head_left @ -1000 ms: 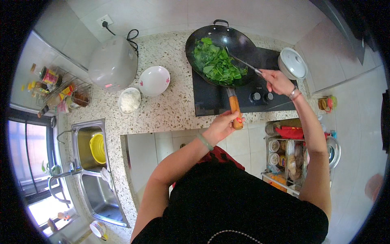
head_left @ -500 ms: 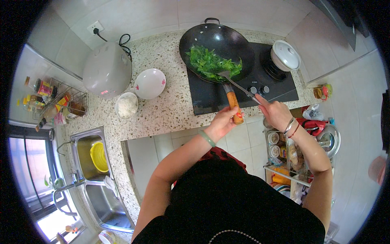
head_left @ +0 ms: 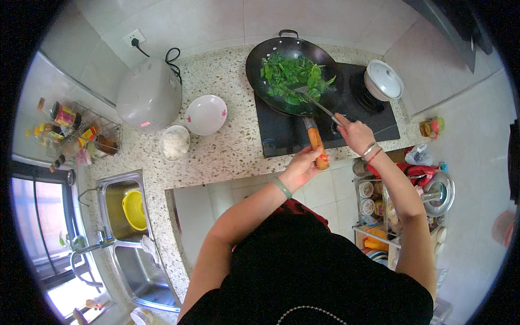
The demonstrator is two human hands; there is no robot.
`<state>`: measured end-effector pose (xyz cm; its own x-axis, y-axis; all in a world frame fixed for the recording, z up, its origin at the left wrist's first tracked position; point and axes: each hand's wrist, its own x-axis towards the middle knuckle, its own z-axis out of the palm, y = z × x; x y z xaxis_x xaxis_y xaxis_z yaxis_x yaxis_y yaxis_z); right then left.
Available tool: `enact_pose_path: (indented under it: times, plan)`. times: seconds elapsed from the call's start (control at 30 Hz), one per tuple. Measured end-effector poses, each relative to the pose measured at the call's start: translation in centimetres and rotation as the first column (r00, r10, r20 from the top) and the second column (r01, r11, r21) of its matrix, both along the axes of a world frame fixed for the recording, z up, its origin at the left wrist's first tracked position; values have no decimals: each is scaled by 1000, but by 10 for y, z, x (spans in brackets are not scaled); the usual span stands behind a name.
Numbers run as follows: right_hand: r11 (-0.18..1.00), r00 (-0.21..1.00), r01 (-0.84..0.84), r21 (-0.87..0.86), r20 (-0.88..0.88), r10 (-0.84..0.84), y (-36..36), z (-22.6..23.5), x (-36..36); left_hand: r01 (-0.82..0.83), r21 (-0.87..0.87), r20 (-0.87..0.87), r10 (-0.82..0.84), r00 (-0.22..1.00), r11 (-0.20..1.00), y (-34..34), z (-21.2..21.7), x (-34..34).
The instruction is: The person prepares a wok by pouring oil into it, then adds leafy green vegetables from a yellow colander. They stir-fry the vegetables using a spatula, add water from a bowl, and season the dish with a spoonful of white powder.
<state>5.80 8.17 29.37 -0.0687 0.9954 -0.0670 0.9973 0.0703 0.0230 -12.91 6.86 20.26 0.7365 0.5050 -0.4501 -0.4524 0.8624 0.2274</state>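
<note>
A black wok (head_left: 265, 96) sits over the left burner of the black gas stove (head_left: 287, 142). Green leafy vegetables (head_left: 295, 73) lie spread across its bottom. My left hand (head_left: 304, 167) is wrapped round the wok's wooden handle (head_left: 315, 138), which points toward me. In my right hand (head_left: 356, 135) is a metal spatula (head_left: 323, 109), held by its shaft. The spatula's blade reaches into the wok and touches the near right edge of the leaves.
A white lidded pot (head_left: 383, 80) stands on the right burner. Left of the stove are a white bowl (head_left: 207, 115), a bowl of white food (head_left: 175, 143) and a rice cooker (head_left: 150, 95). A double sink (head_left: 142, 273) holds a yellow basket (head_left: 134, 210). A rack (head_left: 385, 219) stands at right.
The leaves have been pushed farther back and spread out in the wok. The spatula blade has moved slightly too. Both hands keep their holds, and the whole view has shifted a little.
</note>
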Motion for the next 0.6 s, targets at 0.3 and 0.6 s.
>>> enact_pose_path:
  times: [0.3,0.6]
  plan:
    - [888,648,307,-343,-608,-459,-3,82,57,4,-27,4,-4,1000,1000,0,0,1]
    - [655,141,165,-737,-640,-756,81,41,112,11,9,18,-11,1000,1000,1,-7,0]
